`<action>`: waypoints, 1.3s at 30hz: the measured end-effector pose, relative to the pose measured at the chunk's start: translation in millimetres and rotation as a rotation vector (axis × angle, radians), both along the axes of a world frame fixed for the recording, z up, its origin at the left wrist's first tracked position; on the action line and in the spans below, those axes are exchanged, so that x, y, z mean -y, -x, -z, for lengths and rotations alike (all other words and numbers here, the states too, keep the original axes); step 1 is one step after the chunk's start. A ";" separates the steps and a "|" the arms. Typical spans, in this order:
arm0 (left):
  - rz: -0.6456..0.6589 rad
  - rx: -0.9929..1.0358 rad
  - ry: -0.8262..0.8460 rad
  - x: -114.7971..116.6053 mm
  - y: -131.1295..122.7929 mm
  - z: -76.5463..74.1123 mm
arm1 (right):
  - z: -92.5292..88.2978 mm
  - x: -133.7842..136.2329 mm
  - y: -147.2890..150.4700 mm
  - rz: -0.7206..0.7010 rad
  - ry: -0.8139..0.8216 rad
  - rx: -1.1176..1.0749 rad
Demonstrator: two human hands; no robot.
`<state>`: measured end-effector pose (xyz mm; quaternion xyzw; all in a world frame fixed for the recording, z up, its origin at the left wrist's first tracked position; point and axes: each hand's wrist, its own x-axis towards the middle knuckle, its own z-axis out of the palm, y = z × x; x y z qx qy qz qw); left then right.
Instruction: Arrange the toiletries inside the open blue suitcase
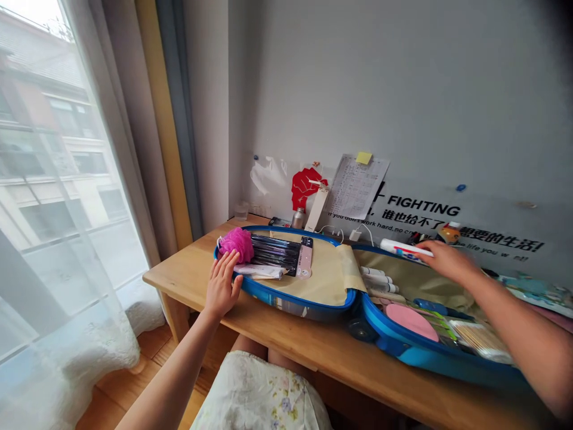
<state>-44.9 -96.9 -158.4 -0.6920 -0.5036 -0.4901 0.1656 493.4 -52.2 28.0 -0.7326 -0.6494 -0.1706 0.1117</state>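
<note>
A blue suitcase point(264, 292) lies unfolded on the wooden desk, its two halves side by side. My left hand point(222, 285) rests with fingers stretched over the left half's rim, at a pink bath puff point(237, 243). Beside the puff are packaged dark pens or sticks point(277, 251) and a white flat packet point(259, 272). Above the right half, my right hand point(450, 261) grips a white toothpaste tube point(405, 249) with red and blue print. Below it lie small white bottles point(378, 279), a pink oval item point(410, 322), a blue-handled item point(432, 306) and cotton swabs point(478, 339).
Along the wall stand a clear cup point(241, 211), a small metallic bottle point(298, 218), a white upright bar point(317, 208), a charger with cable point(355, 235) and an orange bottle point(450, 232). Curtains point(170, 119) hang at the left. The desk's front edge point(286, 343) is above my lap.
</note>
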 end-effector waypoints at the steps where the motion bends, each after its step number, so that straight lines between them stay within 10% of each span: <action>1: 0.001 0.002 0.003 0.1 -0.1 -0.2 | -2.3 -2.9 21.0 -0.039 0.023 -0.009; 9: -0.002 -0.014 -0.017 -0.2 1.0 0.3 | 30.0 -13.7 248.2 -0.478 0.275 -0.036; 14: -0.006 -0.015 -0.008 -1.2 0.7 0.9 | 63.9 -19.6 331.3 -0.540 0.392 0.003; 39: 0.004 -0.004 0.008 -0.6 0.9 0.7 | 70.5 -23.8 339.1 -0.599 0.468 -0.067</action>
